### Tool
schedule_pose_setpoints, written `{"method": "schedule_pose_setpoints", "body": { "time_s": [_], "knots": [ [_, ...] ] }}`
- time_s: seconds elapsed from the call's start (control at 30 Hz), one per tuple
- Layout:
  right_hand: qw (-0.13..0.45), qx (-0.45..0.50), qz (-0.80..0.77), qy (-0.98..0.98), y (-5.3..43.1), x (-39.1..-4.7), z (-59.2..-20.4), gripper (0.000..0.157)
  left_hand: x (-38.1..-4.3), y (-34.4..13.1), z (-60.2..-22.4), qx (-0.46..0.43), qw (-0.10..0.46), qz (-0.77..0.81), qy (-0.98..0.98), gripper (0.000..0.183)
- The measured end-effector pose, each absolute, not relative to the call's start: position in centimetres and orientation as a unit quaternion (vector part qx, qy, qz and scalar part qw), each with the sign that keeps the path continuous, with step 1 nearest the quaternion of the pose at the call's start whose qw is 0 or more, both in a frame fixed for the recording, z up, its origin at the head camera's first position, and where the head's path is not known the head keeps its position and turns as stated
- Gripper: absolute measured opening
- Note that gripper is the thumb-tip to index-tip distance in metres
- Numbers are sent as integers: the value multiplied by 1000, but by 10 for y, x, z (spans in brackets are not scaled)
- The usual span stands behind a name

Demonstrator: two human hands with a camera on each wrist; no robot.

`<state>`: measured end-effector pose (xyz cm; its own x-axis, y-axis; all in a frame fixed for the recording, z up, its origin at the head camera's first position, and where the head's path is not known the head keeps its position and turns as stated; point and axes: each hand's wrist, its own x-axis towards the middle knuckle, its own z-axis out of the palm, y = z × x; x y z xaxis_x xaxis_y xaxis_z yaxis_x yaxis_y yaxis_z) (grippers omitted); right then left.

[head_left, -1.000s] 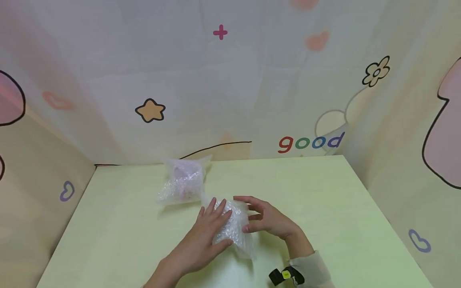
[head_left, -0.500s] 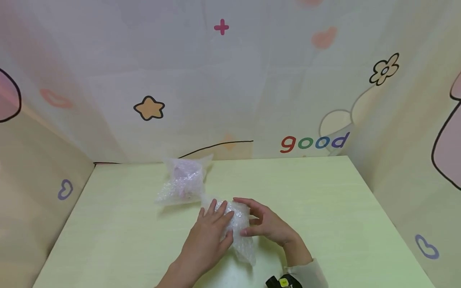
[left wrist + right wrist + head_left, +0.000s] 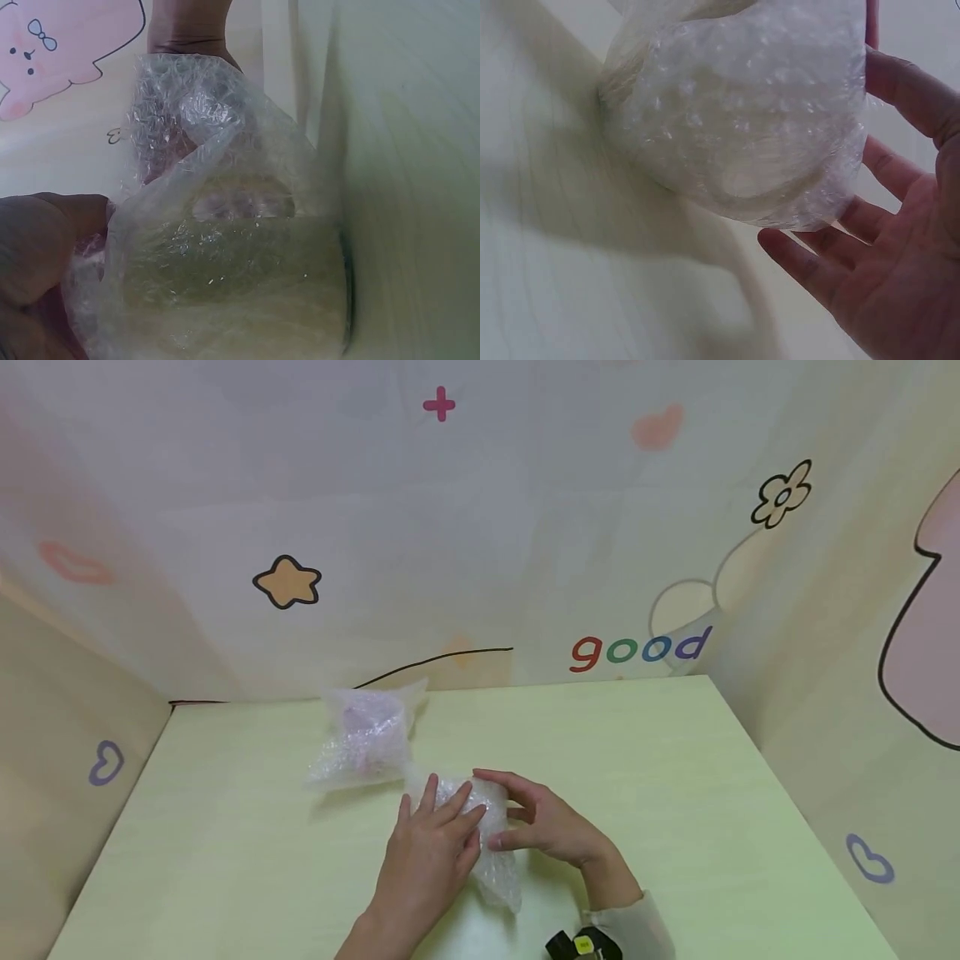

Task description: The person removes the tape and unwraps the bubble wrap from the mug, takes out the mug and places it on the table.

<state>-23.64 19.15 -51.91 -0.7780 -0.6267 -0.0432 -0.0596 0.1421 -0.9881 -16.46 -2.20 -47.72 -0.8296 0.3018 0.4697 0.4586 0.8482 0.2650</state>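
A bundle in clear bubble wrap [image 3: 497, 870] lies on the table, with a loose end of film toward the person. Across its top and left side my left hand [image 3: 426, 864] rests, fingers spread and mostly straight. My right hand [image 3: 553, 822] curves round the right side, thumb in front and fingers behind. In the right wrist view, the fingers [image 3: 889, 169] touch the edge of the wrap, and a round rim shows faintly through it. The left wrist view shows a cylinder-like shape under the film [image 3: 232, 277]; what it is stays unclear.
A second bubble-wrapped package [image 3: 367, 735], with something pinkish inside, sits behind and to the left, near the back wall. The pale table [image 3: 637, 760] is enclosed by printed cloth walls [image 3: 480, 543]. A black wrist device [image 3: 585, 943] is at the right sleeve.
The left hand has turned more upright and drawn its thumb in along the bundle. The right hand has closed in slightly on the wrap. The head view shifted a little.
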Motion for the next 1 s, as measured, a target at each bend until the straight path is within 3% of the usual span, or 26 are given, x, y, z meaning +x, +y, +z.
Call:
{"method": "schedule_pose_setpoints", "body": {
  "time_s": [0.3, 1.0],
  "knots": [
    [169, -278, -561, 761, 198, -232, -505, 70, -167, -24, -478, -238, 245, -178, -923, 19],
    [166, -279, -528, 785, 194, -229, -500, 69, -172, -21, -489, -249, 297, -203, -899, 18]
  ]
}}
